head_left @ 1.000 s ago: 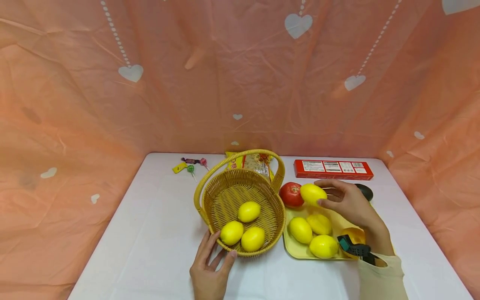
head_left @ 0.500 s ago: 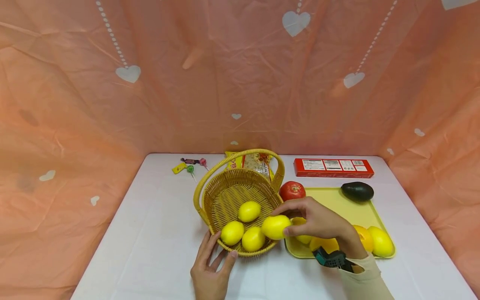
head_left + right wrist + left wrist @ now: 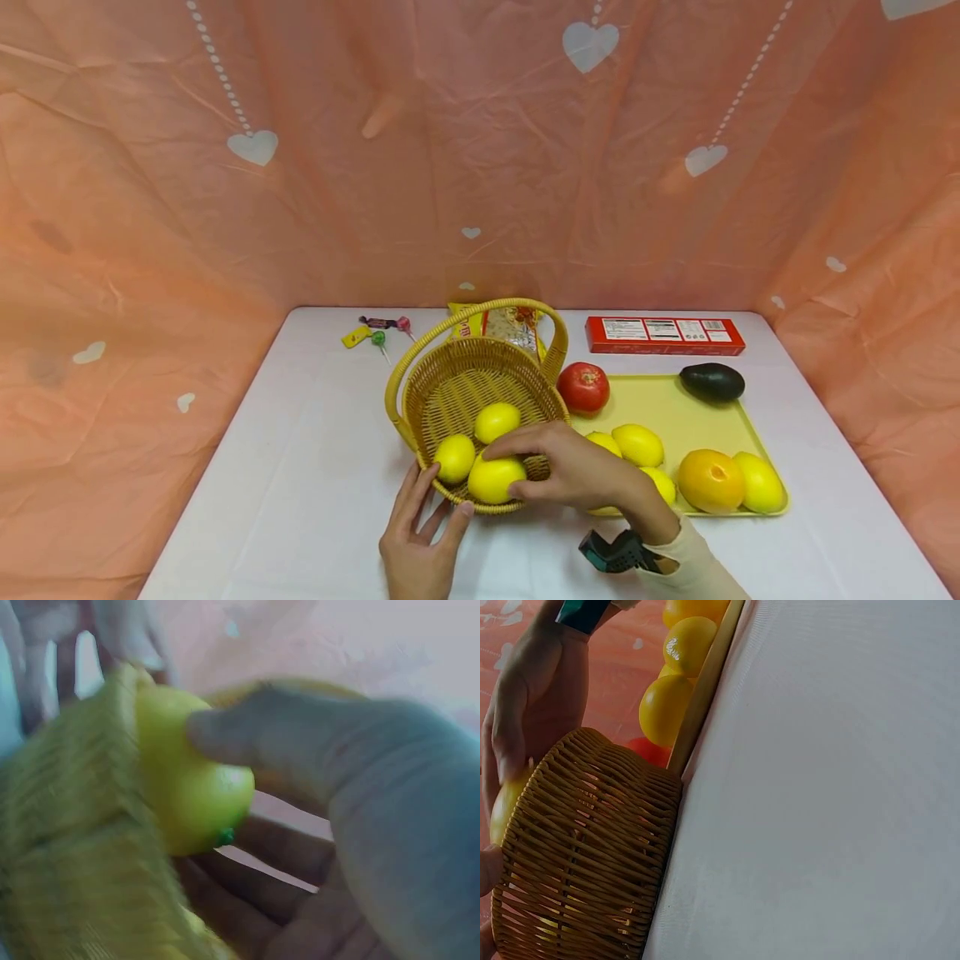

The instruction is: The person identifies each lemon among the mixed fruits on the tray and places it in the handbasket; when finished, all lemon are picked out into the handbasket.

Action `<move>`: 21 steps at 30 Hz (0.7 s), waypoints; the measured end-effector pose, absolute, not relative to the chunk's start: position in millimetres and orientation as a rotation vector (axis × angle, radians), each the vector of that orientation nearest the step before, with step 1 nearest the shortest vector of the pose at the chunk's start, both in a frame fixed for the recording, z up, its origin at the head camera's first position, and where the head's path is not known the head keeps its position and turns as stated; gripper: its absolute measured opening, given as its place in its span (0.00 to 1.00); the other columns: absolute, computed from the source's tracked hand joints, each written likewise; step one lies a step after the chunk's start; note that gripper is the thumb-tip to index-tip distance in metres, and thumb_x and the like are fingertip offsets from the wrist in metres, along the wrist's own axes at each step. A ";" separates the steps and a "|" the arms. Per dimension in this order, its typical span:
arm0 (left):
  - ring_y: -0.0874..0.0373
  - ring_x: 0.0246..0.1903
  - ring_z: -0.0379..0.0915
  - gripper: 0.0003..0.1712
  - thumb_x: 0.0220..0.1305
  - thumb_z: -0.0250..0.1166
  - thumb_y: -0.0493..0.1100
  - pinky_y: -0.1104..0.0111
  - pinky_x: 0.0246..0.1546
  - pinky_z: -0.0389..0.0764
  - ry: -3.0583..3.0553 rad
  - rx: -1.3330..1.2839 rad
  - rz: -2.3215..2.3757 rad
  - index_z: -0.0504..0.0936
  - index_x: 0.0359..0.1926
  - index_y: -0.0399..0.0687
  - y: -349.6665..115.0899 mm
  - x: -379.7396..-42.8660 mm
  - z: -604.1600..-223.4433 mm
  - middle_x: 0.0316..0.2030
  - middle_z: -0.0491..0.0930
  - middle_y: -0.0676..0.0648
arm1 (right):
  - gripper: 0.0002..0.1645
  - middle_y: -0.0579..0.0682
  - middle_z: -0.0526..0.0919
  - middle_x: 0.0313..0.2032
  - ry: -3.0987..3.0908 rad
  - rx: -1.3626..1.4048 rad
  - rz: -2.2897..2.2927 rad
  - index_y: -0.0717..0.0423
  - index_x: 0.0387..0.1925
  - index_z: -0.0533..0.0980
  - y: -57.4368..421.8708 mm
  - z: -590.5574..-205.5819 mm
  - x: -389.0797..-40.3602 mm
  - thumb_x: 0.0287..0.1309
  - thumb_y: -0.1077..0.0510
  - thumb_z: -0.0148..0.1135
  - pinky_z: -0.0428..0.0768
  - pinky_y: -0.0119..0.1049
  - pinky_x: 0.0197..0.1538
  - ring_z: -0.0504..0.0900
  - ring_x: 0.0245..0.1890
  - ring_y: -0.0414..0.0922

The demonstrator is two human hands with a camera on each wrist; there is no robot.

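A wicker basket with an arched handle stands before me on the table. My left hand holds its near-left rim, fingertips on the edge. My right hand reaches over the right rim and grips a lemon between thumb and fingers, low in the basket's front. The right wrist view shows this lemon just beside the wicker wall, with my thumb on it. Another lemon lies to its left and one more lemon behind it. What lies under the gripped lemon is hidden.
Right of the basket is a yellow tray with several lemons, an orange and an avocado. A red pomegranate-like fruit sits beside the basket. Behind are a red box, a snack bag and candies.
My right hand has carried the lemon leftward from above the tray, over the basket's rim and down among the other lemons. The left hand has stayed at the rim.
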State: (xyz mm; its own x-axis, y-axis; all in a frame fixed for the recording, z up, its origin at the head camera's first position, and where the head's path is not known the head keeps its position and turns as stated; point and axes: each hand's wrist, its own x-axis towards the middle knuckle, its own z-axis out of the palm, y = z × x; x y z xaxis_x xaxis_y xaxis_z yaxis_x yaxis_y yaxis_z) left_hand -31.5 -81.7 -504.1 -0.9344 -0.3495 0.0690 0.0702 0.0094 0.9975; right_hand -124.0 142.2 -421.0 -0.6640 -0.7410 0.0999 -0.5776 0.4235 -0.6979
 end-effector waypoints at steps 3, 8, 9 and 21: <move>0.49 0.72 0.74 0.34 0.61 0.82 0.32 0.65 0.59 0.89 -1.986 0.280 -2.006 0.85 0.68 0.46 -82.7 -31.7 -504.9 0.79 0.69 0.38 | 0.27 0.42 0.88 0.65 2.503 -1.193 -1.042 0.46 0.67 0.84 128.4 -423.8 -120.5 0.69 0.53 0.77 0.82 0.46 0.75 0.84 0.67 0.43; 0.56 0.71 0.74 0.34 0.61 0.82 0.31 0.65 0.59 0.89 -1.983 0.281 -2.008 0.86 0.68 0.47 -82.8 -32.4 -505.9 0.79 0.69 0.39 | 0.28 0.45 0.88 0.65 2.548 -1.170 -1.140 0.49 0.67 0.85 127.0 -422.7 -122.2 0.67 0.52 0.79 0.84 0.46 0.73 0.85 0.66 0.45; 0.55 0.71 0.74 0.34 0.61 0.82 0.31 0.64 0.59 0.89 -1.984 0.286 -2.009 0.86 0.68 0.47 -82.8 -32.6 -505.6 0.79 0.69 0.39 | 0.28 0.45 0.88 0.64 2.535 -1.144 -1.198 0.50 0.66 0.85 130.6 -422.3 -124.0 0.67 0.52 0.79 0.85 0.45 0.72 0.86 0.65 0.45; 0.39 0.72 0.73 0.34 0.60 0.82 0.31 0.66 0.59 0.90 -1.968 0.285 -2.018 0.86 0.67 0.45 -79.4 -31.0 -500.8 0.78 0.69 0.35 | 0.25 0.65 0.86 0.64 2.193 -0.837 -1.871 0.65 0.67 0.81 211.7 -430.5 -116.0 0.70 0.73 0.68 0.86 0.37 0.70 0.86 0.65 0.47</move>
